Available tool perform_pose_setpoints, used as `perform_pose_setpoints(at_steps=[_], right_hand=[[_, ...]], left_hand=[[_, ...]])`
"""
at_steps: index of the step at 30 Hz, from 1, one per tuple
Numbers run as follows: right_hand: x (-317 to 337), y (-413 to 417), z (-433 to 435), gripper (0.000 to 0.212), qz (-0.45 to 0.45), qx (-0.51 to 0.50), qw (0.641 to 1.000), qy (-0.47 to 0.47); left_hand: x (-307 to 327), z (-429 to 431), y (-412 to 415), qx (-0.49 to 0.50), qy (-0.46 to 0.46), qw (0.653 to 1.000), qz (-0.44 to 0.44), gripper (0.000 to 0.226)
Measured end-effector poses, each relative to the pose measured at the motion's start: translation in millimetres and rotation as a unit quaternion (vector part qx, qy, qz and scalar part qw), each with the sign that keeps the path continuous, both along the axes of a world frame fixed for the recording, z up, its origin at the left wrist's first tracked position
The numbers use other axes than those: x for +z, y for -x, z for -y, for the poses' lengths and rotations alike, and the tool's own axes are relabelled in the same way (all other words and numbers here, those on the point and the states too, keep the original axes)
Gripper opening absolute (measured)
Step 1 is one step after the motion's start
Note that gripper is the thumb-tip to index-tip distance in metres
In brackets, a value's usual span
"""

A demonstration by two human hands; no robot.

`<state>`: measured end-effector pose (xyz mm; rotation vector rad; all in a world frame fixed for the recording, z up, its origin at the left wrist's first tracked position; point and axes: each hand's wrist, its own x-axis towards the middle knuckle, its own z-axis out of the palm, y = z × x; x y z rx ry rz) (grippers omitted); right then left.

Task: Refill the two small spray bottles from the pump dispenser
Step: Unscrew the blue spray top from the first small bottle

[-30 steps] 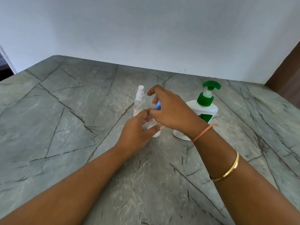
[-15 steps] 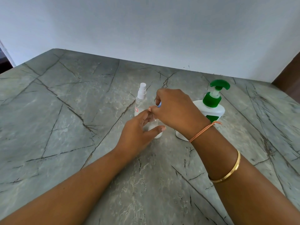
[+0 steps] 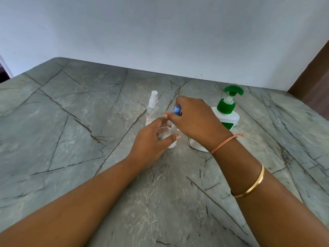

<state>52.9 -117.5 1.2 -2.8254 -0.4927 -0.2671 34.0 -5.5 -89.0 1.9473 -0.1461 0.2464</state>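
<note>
Your left hand [image 3: 151, 142] grips the clear bottle [image 3: 171, 143]; your right hand [image 3: 195, 122] pinches the blue spray cap [image 3: 177, 110] just above it, pump dispenser [image 3: 228, 118] at its 2 o'clock.

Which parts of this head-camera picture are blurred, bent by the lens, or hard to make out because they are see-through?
Head view: soft light, faint shadows; the wide lens bows the far edge of the table; the left hand is slightly smeared; the clear bottle it holds nearly vanishes against the stone, while the blue cap in the right hand and the pump dispenser read clearly.
</note>
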Motion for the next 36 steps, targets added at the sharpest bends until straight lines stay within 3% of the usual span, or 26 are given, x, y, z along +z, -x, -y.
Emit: perform_pose_setpoints(at_steps=[5,10,15,18,22,26,30,36], right_hand=[[1.5,5.9,-1.1,0.014,-0.01,0.023,1.0,-0.004],[7.0,8.5,0.3,0.043,-0.057,0.055,0.996,-0.036],[10.4,3.5,-2.9,0.026,0.008,0.002,0.999,0.038],[16.4,7.2,-2.9,0.014,-0.025,0.04,0.998,0.033],[19.2,12.7,-2.7,0.04,-0.061,0.055,0.997,0.002],[7.2,8.2,-3.6,0.031,-0.011,0.002,0.999,0.046],[12.8,11.0,-1.3,0.016,-0.03,0.035,0.999,0.021],[33.9,14.3,8.8,0.025,-0.028,0.061,0.998,0.003]], left_hand=[[0.2,-0.2,-0.7,-0.004,-0.003,1.0,0.008,0.05],[1.5,-0.4,-0.5,0.005,-0.005,1.0,0.012,0.043],[1.3,-0.7,3.5,0.014,-0.018,1.0,0.016,0.051],[2.5,-1.2,5.3,0.017,-0.018,1.0,0.015,0.052],[2.3,-0.7,5.1,0.018,-0.029,0.999,0.015,0.048],[1.8,0.6,4.8,0.018,-0.035,0.999,0.016,0.05],[2.2,0.4,6.0,0.023,-0.026,0.999,0.015,0.048],[2.3,1.6,4.1,0.023,-0.024,0.999,0.011,0.056]])
